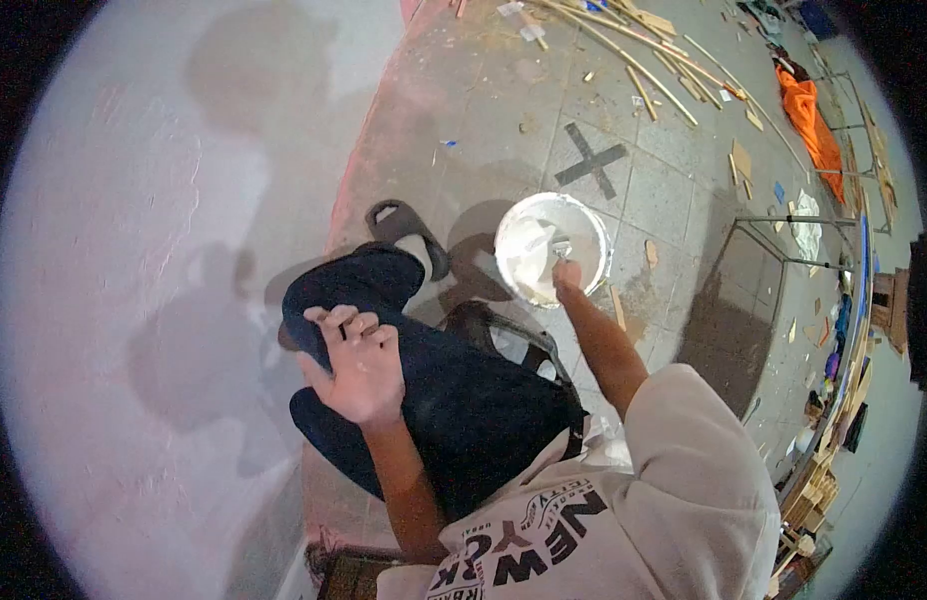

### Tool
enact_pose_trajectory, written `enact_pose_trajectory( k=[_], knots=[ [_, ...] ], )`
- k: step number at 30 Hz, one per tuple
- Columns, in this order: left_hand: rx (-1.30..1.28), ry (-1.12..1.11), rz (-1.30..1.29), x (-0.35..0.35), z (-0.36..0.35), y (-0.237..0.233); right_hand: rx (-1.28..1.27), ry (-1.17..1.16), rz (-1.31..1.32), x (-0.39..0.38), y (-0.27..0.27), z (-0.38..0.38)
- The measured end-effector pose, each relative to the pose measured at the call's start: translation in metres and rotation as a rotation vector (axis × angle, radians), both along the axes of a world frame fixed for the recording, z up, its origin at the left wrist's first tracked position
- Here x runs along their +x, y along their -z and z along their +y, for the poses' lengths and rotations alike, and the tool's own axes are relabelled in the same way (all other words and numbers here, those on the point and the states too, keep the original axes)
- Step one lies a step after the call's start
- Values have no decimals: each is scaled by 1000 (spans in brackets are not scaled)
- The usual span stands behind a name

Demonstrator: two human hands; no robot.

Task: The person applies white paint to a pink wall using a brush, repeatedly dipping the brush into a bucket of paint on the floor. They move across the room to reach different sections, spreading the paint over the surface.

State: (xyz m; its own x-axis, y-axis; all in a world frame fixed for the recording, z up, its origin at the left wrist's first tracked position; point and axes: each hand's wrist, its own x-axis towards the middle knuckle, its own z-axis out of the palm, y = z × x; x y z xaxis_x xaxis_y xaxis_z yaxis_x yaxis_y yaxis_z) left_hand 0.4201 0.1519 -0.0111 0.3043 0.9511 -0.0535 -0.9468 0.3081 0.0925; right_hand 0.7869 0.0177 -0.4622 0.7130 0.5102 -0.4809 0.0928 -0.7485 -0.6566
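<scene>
My right hand (pixel 567 276) reaches over the rim of a white bucket (pixel 607 262), fingers closed round the handle of a putty knife (pixel 561 246). Its small metal blade points into the bucket, at the white paste (pixel 533 252) that coats the inside. My left hand (pixel 360 368) is raised over my dark trousers, palm up, fingers apart and a little curled, with nothing in it. Whitish residue shows on its fingers.
A pale wall (pixel 114 300) rises at the left. Wooden sticks (pixel 644 60) and scraps litter the tiled floor beyond a dark tape cross (pixel 590 161). A metal frame (pixel 784 240) and orange cloth (pixel 812 125) are at the right. A chair (pixel 514 325) is by my legs.
</scene>
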Motion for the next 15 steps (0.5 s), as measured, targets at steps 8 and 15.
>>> enact_pose_trajectory(
  k=[8, 15],
  knots=[
    [-6, 8, -63, 5, -1, -5, -389, -421, -482, -25, -13, 9],
    [-28, 33, -40, 8, -6, -7, -300, -138, -185, -27, -11, 1]
  ],
)
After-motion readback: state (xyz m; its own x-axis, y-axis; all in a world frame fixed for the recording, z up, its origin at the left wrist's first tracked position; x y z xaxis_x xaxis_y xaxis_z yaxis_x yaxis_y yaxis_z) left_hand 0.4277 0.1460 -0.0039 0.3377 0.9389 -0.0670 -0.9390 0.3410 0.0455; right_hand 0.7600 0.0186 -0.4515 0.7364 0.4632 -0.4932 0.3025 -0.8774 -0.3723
